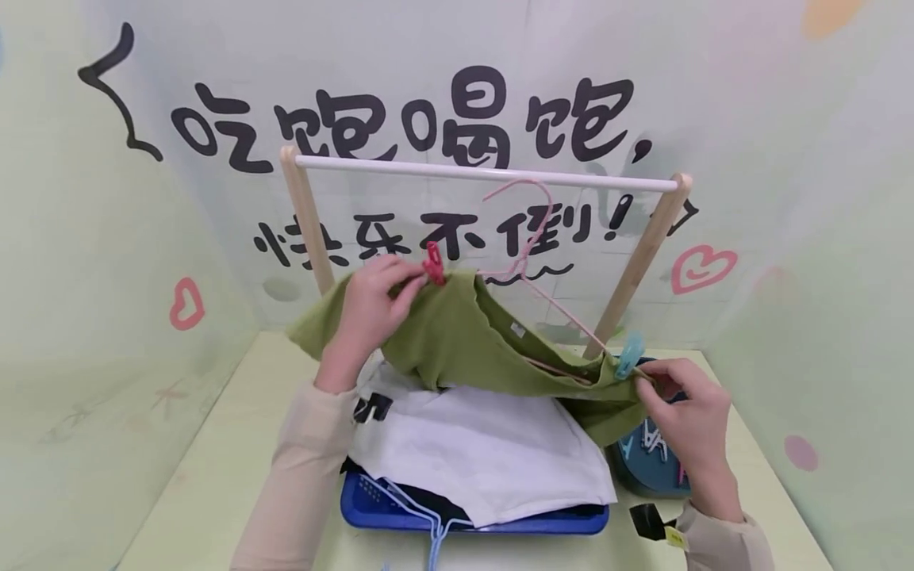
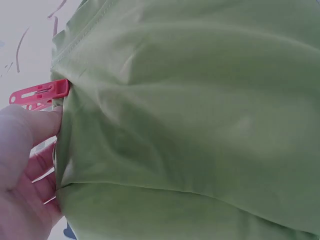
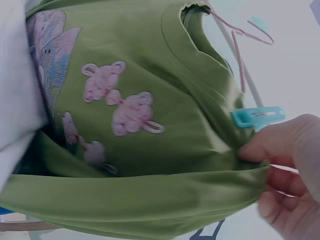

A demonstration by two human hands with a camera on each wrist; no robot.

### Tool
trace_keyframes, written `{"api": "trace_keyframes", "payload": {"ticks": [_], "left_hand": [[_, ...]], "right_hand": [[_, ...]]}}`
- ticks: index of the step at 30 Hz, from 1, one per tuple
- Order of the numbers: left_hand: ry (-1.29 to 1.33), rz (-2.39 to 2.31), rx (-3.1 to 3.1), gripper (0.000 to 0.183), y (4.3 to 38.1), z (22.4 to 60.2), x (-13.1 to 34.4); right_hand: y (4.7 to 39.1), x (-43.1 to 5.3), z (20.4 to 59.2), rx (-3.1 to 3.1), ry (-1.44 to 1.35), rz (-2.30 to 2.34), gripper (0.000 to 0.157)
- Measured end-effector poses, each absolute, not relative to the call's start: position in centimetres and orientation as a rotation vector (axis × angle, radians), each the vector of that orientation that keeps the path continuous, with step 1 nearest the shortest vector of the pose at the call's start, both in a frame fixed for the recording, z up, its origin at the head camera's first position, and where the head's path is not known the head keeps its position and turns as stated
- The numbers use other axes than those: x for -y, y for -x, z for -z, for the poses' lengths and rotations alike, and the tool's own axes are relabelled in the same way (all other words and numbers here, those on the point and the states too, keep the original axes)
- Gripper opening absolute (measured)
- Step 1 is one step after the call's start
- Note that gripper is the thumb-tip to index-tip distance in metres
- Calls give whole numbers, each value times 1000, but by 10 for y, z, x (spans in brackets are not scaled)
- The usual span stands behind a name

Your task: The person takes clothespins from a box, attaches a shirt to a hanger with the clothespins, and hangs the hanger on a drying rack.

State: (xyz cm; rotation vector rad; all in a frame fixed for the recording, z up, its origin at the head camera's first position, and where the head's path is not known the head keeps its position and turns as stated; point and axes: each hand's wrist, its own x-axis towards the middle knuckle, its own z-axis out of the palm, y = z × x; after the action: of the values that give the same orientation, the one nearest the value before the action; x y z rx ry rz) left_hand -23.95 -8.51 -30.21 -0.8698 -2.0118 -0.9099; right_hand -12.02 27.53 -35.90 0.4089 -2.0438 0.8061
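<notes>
A green T-shirt (image 1: pixel 443 333) with pink embroidered figures (image 3: pixel 132 112) hangs spread on a pink hanger (image 1: pixel 553 301), whose hook stands just under the white rail. My left hand (image 1: pixel 371 305) pinches the shirt's shoulder beside a red clothespin (image 1: pixel 434 264) clipped to it. On the other side my right hand (image 1: pixel 689 404) pinches the sleeve next to a light-blue clothespin (image 1: pixel 630 354) fastened on that shoulder. In the left wrist view the thumb lies right below the red clothespin. The hanger's left arm is largely hidden by the cloth.
A rack with a white rail (image 1: pixel 485 172) and wooden posts stands behind the shirt. Below, white clothing (image 1: pixel 485 452) lies in a blue basket (image 1: pixel 550 523), with a light-blue hanger (image 1: pixel 437 523) at its front. A dark blue container (image 1: pixel 646 468) with several clothespins is at the right.
</notes>
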Motion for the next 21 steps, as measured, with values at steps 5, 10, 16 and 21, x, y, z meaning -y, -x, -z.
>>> {"api": "trace_keyframes", "payload": {"ticks": [5, 10, 16, 21], "left_hand": [[835, 937, 1965, 8, 260, 288, 67], [830, 973, 1969, 9, 272, 282, 50], [801, 1023, 2020, 11, 282, 281, 31], [765, 1035, 2102, 11, 284, 288, 25]], "right_hand": [[126, -280, 349, 1980, -320, -850, 14], [131, -288, 344, 1925, -259, -884, 14], [137, -301, 341, 1882, -189, -917, 9], [137, -305, 338, 1918, -164, -880, 7]]}}
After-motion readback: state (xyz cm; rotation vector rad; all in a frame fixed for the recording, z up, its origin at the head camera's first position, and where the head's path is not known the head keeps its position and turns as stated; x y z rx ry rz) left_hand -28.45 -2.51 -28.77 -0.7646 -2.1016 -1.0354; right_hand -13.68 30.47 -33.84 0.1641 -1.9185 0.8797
